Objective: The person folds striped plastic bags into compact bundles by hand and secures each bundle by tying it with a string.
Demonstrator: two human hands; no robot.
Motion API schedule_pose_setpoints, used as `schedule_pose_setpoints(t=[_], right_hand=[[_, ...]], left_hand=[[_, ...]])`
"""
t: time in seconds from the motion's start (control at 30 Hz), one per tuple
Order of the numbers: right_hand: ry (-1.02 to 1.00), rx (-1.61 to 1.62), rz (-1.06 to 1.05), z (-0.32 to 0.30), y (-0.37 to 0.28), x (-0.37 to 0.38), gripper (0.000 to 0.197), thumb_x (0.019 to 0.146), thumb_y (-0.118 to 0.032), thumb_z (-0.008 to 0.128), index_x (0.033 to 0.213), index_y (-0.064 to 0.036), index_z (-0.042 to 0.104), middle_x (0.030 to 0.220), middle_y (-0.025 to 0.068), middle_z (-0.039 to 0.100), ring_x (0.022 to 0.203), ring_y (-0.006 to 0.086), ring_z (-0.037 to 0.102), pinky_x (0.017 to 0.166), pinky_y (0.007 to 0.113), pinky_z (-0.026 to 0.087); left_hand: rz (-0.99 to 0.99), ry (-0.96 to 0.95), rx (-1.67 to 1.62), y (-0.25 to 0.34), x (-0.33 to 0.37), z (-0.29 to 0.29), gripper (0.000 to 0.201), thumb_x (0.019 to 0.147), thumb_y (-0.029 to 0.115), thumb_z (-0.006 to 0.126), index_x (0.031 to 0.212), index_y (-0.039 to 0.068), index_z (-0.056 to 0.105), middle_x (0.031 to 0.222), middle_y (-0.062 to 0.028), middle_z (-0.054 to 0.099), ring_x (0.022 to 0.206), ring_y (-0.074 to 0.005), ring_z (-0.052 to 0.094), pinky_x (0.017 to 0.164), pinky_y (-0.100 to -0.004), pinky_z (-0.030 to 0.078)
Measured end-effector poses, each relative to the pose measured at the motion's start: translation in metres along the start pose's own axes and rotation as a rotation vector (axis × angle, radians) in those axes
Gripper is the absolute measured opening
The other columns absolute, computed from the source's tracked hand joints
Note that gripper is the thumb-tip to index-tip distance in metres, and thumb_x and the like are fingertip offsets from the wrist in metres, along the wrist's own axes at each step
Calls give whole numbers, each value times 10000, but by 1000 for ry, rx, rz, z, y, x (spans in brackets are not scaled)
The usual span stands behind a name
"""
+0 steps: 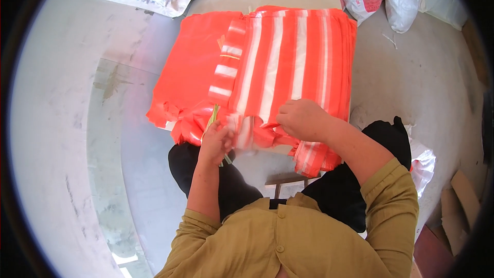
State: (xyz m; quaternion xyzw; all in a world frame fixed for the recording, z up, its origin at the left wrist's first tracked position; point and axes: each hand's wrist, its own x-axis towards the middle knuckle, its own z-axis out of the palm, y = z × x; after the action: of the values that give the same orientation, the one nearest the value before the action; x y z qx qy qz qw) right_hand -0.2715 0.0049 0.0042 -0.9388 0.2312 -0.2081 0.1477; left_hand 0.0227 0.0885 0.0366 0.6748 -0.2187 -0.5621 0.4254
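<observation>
At the left, a pile of plain red plastic bags [193, 54] lies beside a striped stack. The left hand [213, 144] is curled around thin yellow-green strips [213, 115], in front of the bags' bunched lower edge. A folded striped strip [225, 74] lies between the piles. The red-and-white striped bags [285, 56] come next; the right hand [304, 120] has its fingers closed on their lower edge.

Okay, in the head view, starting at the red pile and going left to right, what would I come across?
Plain red sheets, folded striped strip, red-and-white striped sheets, loose white string, brown cardboard. Lower in the picture: left hand, right hand.
</observation>
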Motion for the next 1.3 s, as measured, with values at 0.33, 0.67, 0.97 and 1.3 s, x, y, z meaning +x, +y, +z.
schedule_pose_setpoints(t=[0.33,0.67,0.97,1.3], right_hand=[[34,23,-12,2,2,1,112,807,-124,681,740,-80,604,802,55,625,847,249,636,726,379,539],[10,26,-12,-1,1,2,84,812,-143,676,765,-85,635,820,66,642,844,257,648,739,386,539],[16,56,-11,-2,1,1,88,817,-145,675,766,-82,641,818,65,641,847,257,648,741,385,539],[3,42,-2,0,1,1,86,807,-122,674,754,-76,625,819,60,628,841,255,635,723,385,541]], left_hand=[[39,-33,84,-5,4,-3,431,986,47,547,1376,37,363,793,-97,639,482,-123,506,447,-245,400],[63,-79,172,-1,6,1,539,956,69,575,1426,-32,332,769,-90,655,501,-113,520,471,-231,409],[31,-96,166,-6,12,-2,543,968,67,567,1448,-17,326,783,-94,667,518,-119,540,486,-237,428],[71,-122,272,-8,12,2,561,1011,92,559,1504,0,309,790,-83,674,525,-108,551,491,-224,429]])
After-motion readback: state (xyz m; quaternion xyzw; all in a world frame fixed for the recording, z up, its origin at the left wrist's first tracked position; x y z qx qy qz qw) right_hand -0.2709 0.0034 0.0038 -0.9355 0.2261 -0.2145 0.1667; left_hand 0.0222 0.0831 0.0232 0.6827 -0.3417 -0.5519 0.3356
